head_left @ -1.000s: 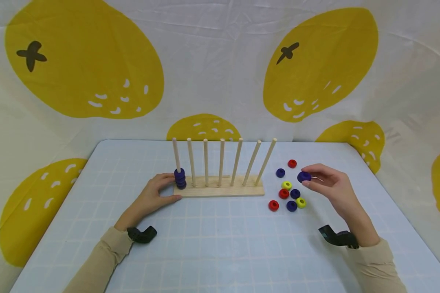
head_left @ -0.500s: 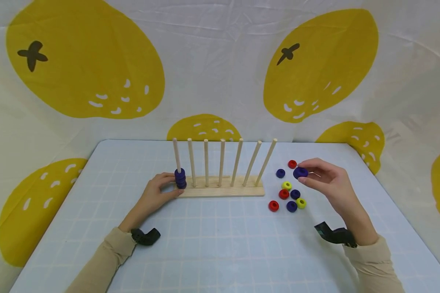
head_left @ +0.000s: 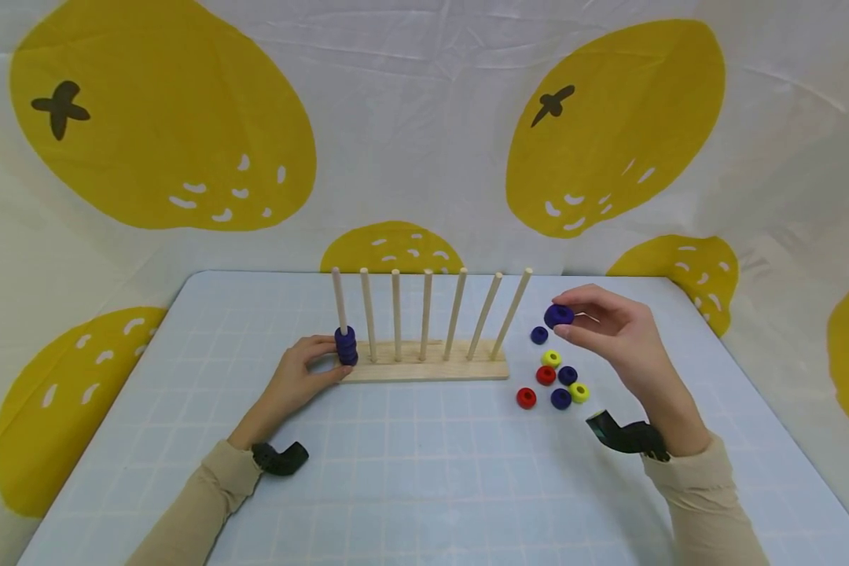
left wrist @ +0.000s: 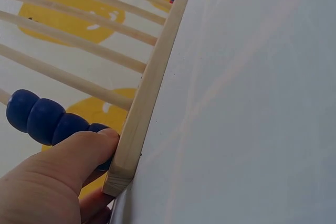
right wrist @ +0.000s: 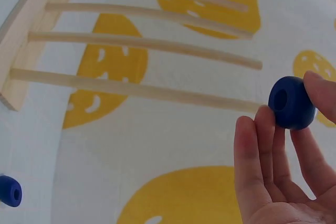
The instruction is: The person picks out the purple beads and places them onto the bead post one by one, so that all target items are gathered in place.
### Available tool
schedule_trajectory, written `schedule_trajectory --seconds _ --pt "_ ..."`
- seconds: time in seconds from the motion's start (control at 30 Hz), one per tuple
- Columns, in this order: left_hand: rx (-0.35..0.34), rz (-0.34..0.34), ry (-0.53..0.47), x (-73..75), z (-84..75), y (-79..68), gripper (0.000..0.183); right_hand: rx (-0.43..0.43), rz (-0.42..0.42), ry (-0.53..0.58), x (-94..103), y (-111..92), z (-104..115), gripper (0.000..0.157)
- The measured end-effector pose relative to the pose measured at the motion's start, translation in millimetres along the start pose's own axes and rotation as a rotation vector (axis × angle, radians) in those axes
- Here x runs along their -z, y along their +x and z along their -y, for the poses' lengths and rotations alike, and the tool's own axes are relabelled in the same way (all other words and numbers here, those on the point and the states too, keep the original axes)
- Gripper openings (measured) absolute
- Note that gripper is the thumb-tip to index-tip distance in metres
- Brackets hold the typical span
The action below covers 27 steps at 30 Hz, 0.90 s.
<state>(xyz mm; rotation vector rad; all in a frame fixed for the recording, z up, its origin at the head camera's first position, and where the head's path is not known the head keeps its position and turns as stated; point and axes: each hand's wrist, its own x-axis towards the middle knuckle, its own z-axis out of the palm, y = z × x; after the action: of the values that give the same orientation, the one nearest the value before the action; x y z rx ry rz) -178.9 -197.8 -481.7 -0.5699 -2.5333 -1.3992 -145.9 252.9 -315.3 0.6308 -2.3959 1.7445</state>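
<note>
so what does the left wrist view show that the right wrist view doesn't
Only the left wrist view shows the left hand gripping the end of the wooden base, with the stack of blue rings threaded on the nearest peg, next to the thumb.

Only the right wrist view shows the right hand pinching a single blue ring in its fingertips, clear of the pegs, and a loose blue ring lying on the table.

Both show the wooden base, its row of bare pegs and the lemon-print cloth behind.
</note>
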Motion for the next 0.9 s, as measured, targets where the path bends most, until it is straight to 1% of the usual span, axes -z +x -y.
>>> schedule_trajectory --seconds 0.17,0.43,0.67,0.9 --pt "0.008 0.001 0.004 1.1 -0.8 -0.1 0.033 0.025 0.009 0.047 -6.1 8 8 0.029" --pt "0.001 -0.005 0.004 0.9 -0.2 -0.5 0.033 0.073 0.033 0.097 -16.5 21 21 0.029" --pt "-0.056 -0.017 -0.003 0.6 0.0 -0.8 0.031 0.1 0.064 0.155 -24.7 32 31 0.029" --pt "-0.065 -0.013 -0.014 1.8 -2.3 -1.0 0.027 0.116 0.083 0.205 -32.2 38 37 0.028"
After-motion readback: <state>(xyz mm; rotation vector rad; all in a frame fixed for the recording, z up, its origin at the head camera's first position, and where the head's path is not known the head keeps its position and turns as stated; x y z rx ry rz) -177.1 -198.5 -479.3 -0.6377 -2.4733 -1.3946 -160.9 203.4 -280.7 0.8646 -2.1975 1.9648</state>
